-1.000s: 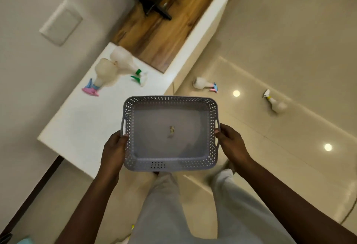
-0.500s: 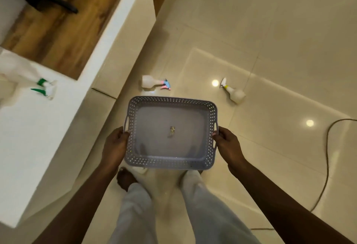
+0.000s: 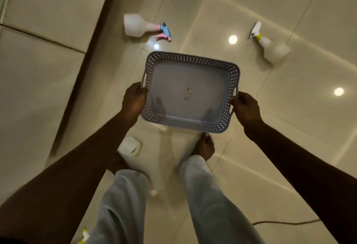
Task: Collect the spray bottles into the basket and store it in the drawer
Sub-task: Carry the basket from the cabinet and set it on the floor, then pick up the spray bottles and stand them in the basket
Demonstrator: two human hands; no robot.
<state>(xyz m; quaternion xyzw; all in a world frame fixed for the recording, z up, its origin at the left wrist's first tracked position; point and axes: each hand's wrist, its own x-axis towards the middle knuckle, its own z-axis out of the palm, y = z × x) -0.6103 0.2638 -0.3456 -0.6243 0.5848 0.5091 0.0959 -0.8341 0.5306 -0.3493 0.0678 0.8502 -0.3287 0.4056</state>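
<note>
I carry a grey perforated basket (image 3: 190, 59) above the floor, with only a small scrap on its bottom. My left hand (image 3: 133, 100) grips its left handle and my right hand (image 3: 245, 108) grips its right handle. A white spray bottle with a pink and blue trigger (image 3: 138, 25) lies on its side on the tiles just beyond the basket. A second white bottle with a yellow collar (image 3: 272, 47) lies to the right of it. Another yellow-topped sprayer (image 3: 84, 237) peeks in at the bottom edge, left of my legs.
The pale front of the cabinet (image 3: 44, 54) fills the left side. A small white object (image 3: 129, 145) lies on the glossy tiled floor by my left foot. A dark cable (image 3: 286, 222) runs along the floor at lower right.
My view has swung right and down from the white counter to the floor. The two floor bottles now lie nearer and larger. Both hands keep hold of the basket.
</note>
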